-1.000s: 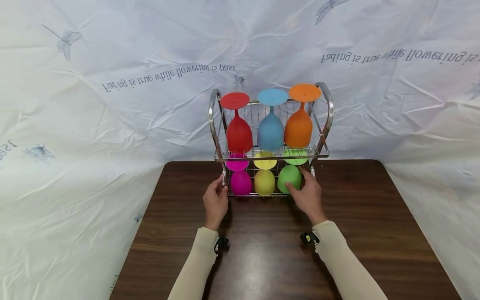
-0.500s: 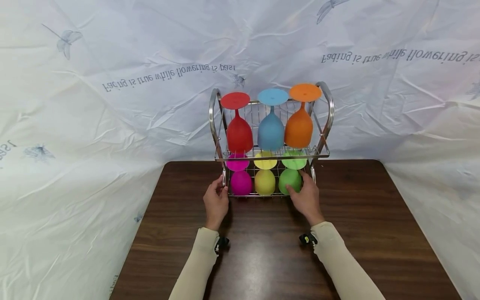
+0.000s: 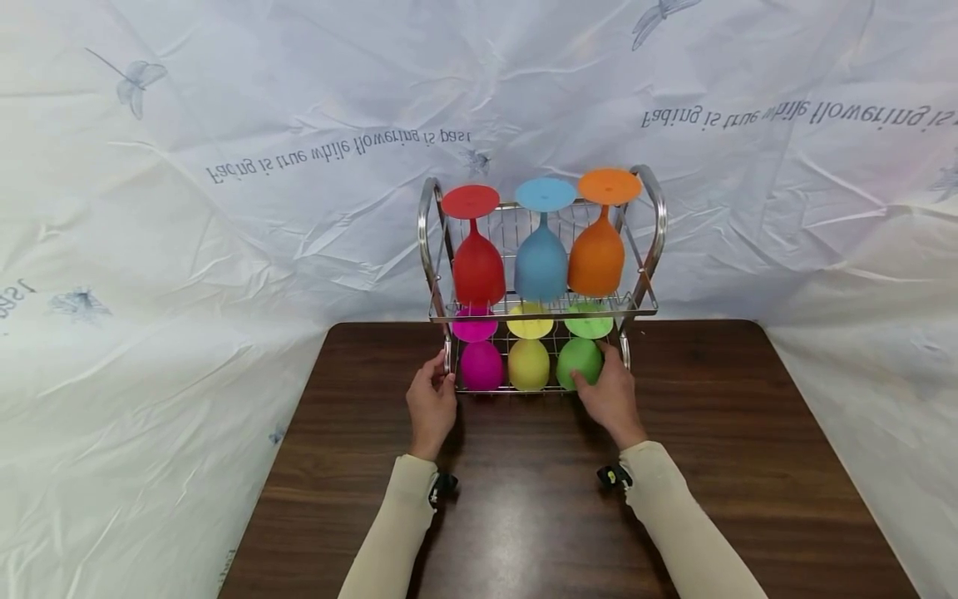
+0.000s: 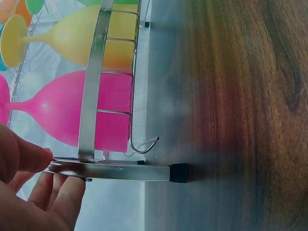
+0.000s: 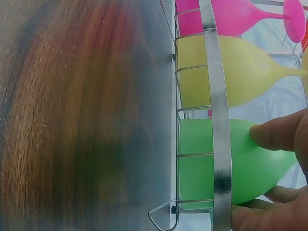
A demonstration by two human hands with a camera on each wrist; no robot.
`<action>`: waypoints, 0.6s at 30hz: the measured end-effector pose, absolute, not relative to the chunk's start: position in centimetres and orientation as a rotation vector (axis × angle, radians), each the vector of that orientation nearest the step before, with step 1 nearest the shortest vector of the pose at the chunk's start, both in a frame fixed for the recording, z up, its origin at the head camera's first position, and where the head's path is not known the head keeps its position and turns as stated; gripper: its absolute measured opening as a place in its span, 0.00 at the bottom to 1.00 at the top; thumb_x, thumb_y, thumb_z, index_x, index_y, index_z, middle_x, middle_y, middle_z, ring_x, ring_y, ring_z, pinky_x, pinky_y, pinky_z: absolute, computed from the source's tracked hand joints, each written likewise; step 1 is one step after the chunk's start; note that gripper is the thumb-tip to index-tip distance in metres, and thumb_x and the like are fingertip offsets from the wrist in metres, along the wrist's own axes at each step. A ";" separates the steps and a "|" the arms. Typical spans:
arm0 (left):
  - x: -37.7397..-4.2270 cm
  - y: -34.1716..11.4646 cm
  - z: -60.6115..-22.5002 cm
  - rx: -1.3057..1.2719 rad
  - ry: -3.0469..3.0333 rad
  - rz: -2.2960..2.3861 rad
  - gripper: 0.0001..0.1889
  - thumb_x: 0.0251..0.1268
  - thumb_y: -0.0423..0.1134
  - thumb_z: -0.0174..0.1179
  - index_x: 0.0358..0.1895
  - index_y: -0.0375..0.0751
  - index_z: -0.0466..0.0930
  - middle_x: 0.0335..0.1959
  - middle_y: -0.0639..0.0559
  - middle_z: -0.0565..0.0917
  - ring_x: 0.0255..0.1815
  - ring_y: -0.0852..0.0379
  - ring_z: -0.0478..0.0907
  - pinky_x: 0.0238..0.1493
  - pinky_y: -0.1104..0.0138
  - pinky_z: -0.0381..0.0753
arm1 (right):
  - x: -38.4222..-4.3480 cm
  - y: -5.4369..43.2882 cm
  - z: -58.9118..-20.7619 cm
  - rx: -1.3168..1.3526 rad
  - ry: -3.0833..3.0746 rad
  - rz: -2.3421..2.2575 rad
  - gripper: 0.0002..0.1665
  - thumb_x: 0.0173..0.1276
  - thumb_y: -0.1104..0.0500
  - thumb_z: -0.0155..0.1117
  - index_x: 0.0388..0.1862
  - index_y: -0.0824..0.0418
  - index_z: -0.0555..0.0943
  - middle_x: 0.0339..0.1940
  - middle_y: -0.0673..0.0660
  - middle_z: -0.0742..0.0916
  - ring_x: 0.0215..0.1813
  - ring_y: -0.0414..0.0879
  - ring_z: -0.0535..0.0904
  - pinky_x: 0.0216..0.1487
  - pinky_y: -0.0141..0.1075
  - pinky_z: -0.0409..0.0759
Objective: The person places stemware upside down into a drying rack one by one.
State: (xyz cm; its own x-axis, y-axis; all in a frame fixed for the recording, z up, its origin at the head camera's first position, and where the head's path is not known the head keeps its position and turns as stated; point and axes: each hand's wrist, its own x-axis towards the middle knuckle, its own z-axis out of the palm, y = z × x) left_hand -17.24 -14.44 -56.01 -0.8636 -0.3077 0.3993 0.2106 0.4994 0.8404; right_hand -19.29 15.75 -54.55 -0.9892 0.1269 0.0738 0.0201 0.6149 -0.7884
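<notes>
A two-tier metal rack (image 3: pixel 660 220) holds upside-down goblets. On its lower tier stand a magenta goblet (image 3: pixel 481 366), a yellow goblet (image 3: pixel 528 366) and a green goblet (image 3: pixel 578 359). My right hand (image 3: pixel 614 403) holds the green goblet's bowl, its thumb on the front and fingers around the far side, partly hidden. At the rack's left side, my left hand (image 3: pixel 432 409) pinches the metal side post (image 4: pixel 120 171) between thumb and fingers. Seen from the right wrist, the green bowl (image 5: pixel 197 178) sits behind the rack's flat front bar (image 5: pixel 220 96).
Above, a red goblet (image 3: pixel 477 270), a blue goblet (image 3: pixel 540 266) and an orange goblet (image 3: pixel 596 256) stand inverted on the upper tier. The rack is at the back of a dark wooden table (image 3: pixel 516 499). A pale printed sheet (image 3: pixel 299 66) hangs behind.
The green goblet has shifted slightly right and straightened, its foot lining up over its bowl. My right hand has drawn slightly down with it. The left hand stays on the post.
</notes>
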 end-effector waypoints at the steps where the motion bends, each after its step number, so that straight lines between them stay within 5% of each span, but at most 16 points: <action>1: -17.3 -14.4 -56.0 0.077 -2.239 -1.354 0.23 0.70 0.23 0.65 0.67 0.38 0.83 0.47 0.37 0.87 0.45 0.44 0.86 0.44 0.54 0.92 | -19.3 15.8 -54.5 -0.124 -2.713 1.326 0.46 0.73 0.56 0.71 0.82 0.68 0.60 0.74 0.74 0.75 0.70 0.72 0.75 0.64 0.67 0.80; 18: -17.4 -14.9 -56.3 0.099 -2.255 -1.352 0.24 0.70 0.24 0.65 0.68 0.40 0.82 0.48 0.40 0.87 0.46 0.46 0.87 0.44 0.56 0.91 | -16.7 16.2 -52.1 -0.018 -2.716 1.309 0.48 0.74 0.51 0.70 0.83 0.68 0.60 0.79 0.72 0.71 0.76 0.70 0.71 0.71 0.67 0.74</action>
